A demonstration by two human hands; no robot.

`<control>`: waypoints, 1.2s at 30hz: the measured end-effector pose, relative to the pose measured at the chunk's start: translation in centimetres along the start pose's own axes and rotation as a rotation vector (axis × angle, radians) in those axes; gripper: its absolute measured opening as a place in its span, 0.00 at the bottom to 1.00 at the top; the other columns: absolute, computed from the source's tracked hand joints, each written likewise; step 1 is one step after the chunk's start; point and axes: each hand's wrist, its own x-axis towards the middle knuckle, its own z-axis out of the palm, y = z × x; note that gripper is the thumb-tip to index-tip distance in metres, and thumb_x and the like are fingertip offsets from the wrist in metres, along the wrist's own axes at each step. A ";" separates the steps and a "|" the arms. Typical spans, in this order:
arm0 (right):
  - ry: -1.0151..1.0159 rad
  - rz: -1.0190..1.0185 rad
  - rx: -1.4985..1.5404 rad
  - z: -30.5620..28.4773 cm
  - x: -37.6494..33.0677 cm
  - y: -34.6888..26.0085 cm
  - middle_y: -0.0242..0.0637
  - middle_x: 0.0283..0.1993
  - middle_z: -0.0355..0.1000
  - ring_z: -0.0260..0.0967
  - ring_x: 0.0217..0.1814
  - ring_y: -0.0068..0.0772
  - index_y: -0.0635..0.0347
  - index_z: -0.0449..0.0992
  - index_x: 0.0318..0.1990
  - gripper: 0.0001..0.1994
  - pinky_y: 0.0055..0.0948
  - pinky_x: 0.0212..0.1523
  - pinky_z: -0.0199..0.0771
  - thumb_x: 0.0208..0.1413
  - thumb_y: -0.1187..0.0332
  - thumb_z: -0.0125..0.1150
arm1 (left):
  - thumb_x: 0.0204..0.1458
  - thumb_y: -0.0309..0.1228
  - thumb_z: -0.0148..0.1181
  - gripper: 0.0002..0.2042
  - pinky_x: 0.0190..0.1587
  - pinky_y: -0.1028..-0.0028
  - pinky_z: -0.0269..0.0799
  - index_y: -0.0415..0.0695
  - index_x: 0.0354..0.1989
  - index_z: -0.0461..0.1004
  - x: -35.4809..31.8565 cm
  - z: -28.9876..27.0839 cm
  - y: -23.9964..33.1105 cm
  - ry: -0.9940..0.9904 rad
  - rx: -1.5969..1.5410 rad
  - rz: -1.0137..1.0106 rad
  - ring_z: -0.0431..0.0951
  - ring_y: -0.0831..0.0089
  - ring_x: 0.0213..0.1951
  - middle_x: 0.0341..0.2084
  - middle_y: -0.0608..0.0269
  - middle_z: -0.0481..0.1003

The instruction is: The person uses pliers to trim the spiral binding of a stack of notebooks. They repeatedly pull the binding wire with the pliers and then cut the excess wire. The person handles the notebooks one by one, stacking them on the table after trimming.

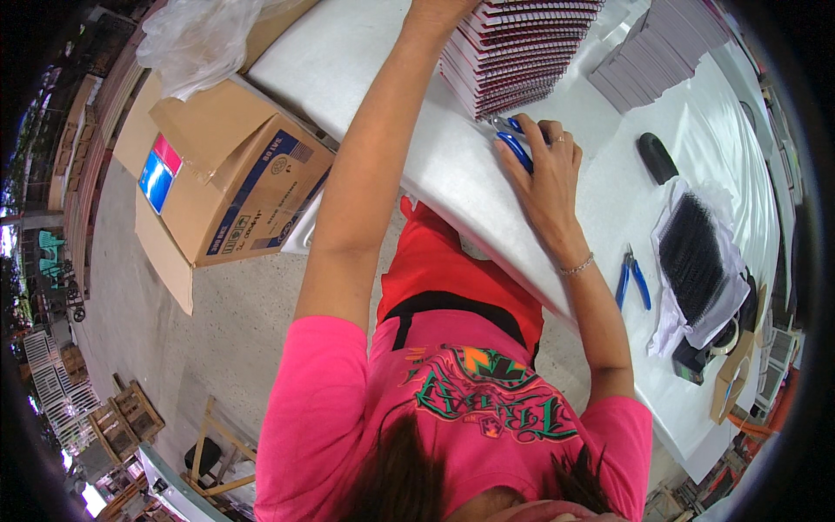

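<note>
A tall stack of spiral-bound notebooks (pixel 513 52) with dark coils and reddish cover edges stands on the white-covered table (pixel 348 52). My right hand (pixel 550 170) is closed around blue-handled cutting pliers (pixel 515 150), whose jaws point at the lower corner of the stack. My left arm stretches up to the far edge of the view. There my left hand (pixel 442 10) is beside the stack's upper left side, its fingers cut off by the picture edge.
Right of the notebooks stands a stack of grey-edged sheets (pixel 657 56). A black oblong object (pixel 656 157), a second pair of blue-handled pliers (pixel 633 280) and black coils (pixel 691 257) on white wrapping lie nearer. An open cardboard box (pixel 235 187) and clear plastic (pixel 196 43) are at left.
</note>
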 end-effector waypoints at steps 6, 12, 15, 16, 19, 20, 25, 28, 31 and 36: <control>-0.008 -0.009 -0.010 0.4 0.0 0.0 0.44 0.48 0.70 0.65 0.52 0.42 0.54 0.77 0.57 0.22 0.44 0.61 0.57 0.63 0.51 0.62 | 0.73 0.40 0.37 0.24 0.51 0.69 0.64 0.36 0.34 0.76 -0.2 0.1 -0.2 -0.010 -0.018 -0.010 0.70 0.65 0.40 0.33 0.58 0.72; -0.159 0.123 0.036 -0.4 0.8 -1.2 0.41 0.30 0.74 0.73 0.31 0.41 0.58 0.80 0.49 0.21 0.38 0.38 0.72 0.64 0.48 0.59 | 0.73 0.40 0.37 0.24 0.51 0.69 0.64 0.36 0.34 0.75 -0.2 0.2 -0.1 0.003 -0.061 -0.024 0.70 0.65 0.40 0.33 0.57 0.72; -0.425 0.242 0.198 -1.9 2.9 -0.5 0.43 0.24 0.75 0.75 0.26 0.42 0.61 0.81 0.41 0.24 0.40 0.30 0.73 0.67 0.46 0.54 | 0.73 0.39 0.37 0.24 0.51 0.68 0.64 0.36 0.33 0.76 -0.1 0.0 0.1 0.002 -0.005 -0.009 0.71 0.64 0.40 0.33 0.56 0.72; -0.561 0.298 0.280 -2.7 4.1 -0.3 0.45 0.24 0.76 0.76 0.27 0.44 0.62 0.81 0.39 0.25 0.41 0.31 0.74 0.68 0.46 0.52 | 0.73 0.39 0.37 0.24 0.52 0.68 0.64 0.36 0.33 0.76 0.2 -0.2 0.2 0.003 0.025 0.002 0.71 0.64 0.41 0.33 0.56 0.73; -0.788 0.345 0.374 -4.3 5.8 0.8 0.47 0.28 0.77 0.78 0.32 0.48 0.63 0.80 0.39 0.26 0.44 0.35 0.75 0.68 0.46 0.51 | 0.72 0.37 0.37 0.23 0.53 0.66 0.63 0.36 0.33 0.77 -0.1 0.1 0.5 -0.027 -0.009 -0.031 0.71 0.62 0.42 0.33 0.55 0.74; -0.629 0.212 0.261 -3.8 5.1 1.2 0.47 0.30 0.76 0.76 0.34 0.47 0.62 0.79 0.41 0.24 0.44 0.36 0.74 0.68 0.46 0.53 | 0.72 0.37 0.37 0.23 0.53 0.66 0.63 0.36 0.33 0.77 0.0 0.3 0.8 -0.017 -0.006 -0.048 0.71 0.62 0.42 0.33 0.54 0.75; -0.169 -0.080 -0.135 -2.8 1.5 0.7 0.45 0.46 0.71 0.68 0.48 0.47 0.58 0.75 0.54 0.21 0.45 0.51 0.65 0.64 0.51 0.59 | 0.72 0.35 0.36 0.23 0.54 0.64 0.63 0.37 0.33 0.78 0.2 -0.1 1.8 -0.009 0.081 -0.060 0.71 0.60 0.43 0.34 0.53 0.75; -0.101 -0.069 -0.095 -2.3 0.6 0.9 0.45 0.48 0.70 0.65 0.51 0.46 0.57 0.75 0.55 0.21 0.44 0.55 0.62 0.64 0.52 0.60 | 0.72 0.36 0.36 0.23 0.53 0.64 0.63 0.37 0.34 0.78 0.3 0.0 1.6 -0.017 0.097 -0.019 0.71 0.60 0.43 0.34 0.54 0.75; -0.070 -0.086 -0.039 -1.5 0.2 0.8 0.45 0.49 0.69 0.64 0.52 0.46 0.57 0.75 0.56 0.22 0.45 0.57 0.60 0.62 0.52 0.62 | 0.72 0.37 0.36 0.24 0.53 0.65 0.63 0.37 0.34 0.78 0.2 -0.1 1.0 -0.007 0.046 0.017 0.71 0.61 0.42 0.33 0.56 0.75; -0.062 -0.078 -0.048 -0.5 0.2 0.4 0.44 0.49 0.69 0.64 0.52 0.44 0.57 0.75 0.57 0.23 0.45 0.57 0.59 0.61 0.52 0.63 | 0.72 0.37 0.36 0.23 0.53 0.66 0.63 0.37 0.33 0.77 0.1 0.0 0.6 -0.010 0.027 0.009 0.71 0.63 0.42 0.33 0.56 0.75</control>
